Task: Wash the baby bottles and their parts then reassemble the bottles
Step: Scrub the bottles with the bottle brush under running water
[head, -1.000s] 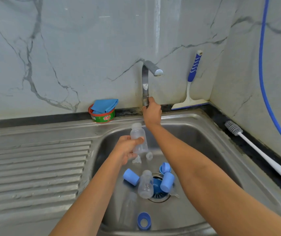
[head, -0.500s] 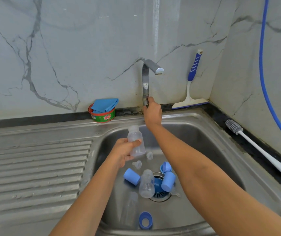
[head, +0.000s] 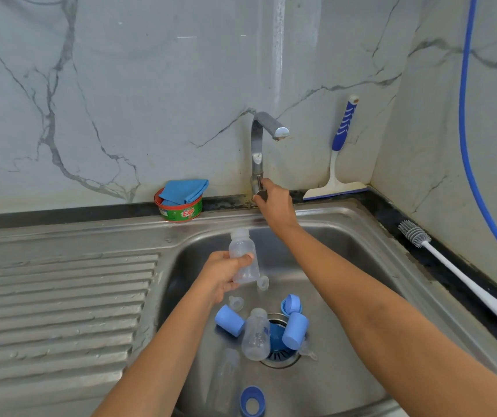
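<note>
**Lowered a touch toward the basin: clear bottle (head: 242,251) in left hand (head: 221,276), right hand (head: 276,206) kept on the tap lever (head: 260,193)**

Head view. Sunk slightly against a second ago, left hand and clear bottle together, with hardly any sideways drift. Reaches in from the lower left, forearm angled up over the sink (head: 361,236). Lays the thumb across the front of the bottle's lower body and wraps the fingers behind, clamped firmly on it. Holds it near upright, open neck topmost and leaning a little to the left, above the sink floor, below and left of the tap (head: 268,124) spout.

Stretches in from the lower right, right arm long and almost straight, ending at the foot of the tap. Curls the fingers round the small tap lever there, back of the hand toward the camera. Same place and same grip as in both earlier frames.

Unmoved on the sink floor: second bottle (head: 256,337) lying across the drain strainer (head: 280,355), third bottle (head: 223,377) nearer the front edge, blue caps (head: 229,321) on either side of the second bottle, blue rings (head: 252,401), clear teats (head: 236,303) just below the left hand.

Along the tabletop at the back wall: soap tub (head: 181,212) with a blue cloth (head: 185,189) left of the tap, squeegee (head: 342,145) leaning to its right. Bottle brush (head: 452,266) lying along the right edge, blue hose (head: 467,115) hanging down the side wall, ribbed drainboard (head: 60,296) to the left.
</note>
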`<move>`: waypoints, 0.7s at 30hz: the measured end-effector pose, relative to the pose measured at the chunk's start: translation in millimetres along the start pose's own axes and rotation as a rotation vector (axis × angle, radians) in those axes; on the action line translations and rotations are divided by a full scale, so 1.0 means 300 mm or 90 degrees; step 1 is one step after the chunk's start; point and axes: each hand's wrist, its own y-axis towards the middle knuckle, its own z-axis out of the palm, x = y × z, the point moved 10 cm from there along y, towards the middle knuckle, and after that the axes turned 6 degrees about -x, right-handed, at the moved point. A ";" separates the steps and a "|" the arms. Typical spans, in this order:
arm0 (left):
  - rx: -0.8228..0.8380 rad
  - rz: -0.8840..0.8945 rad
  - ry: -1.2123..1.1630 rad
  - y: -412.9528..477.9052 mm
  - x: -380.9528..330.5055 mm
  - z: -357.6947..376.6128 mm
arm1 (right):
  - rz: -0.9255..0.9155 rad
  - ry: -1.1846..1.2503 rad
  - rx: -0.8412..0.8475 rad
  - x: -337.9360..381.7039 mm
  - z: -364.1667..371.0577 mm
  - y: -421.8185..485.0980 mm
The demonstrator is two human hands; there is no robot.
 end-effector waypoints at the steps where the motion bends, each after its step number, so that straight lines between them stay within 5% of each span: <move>1: 0.001 0.000 0.001 0.003 0.003 0.003 | -0.004 -0.001 0.002 0.001 0.000 0.001; 21: 0.015 0.008 0.014 0.004 0.010 0.033 | -0.052 -0.035 0.014 0.007 0.005 0.015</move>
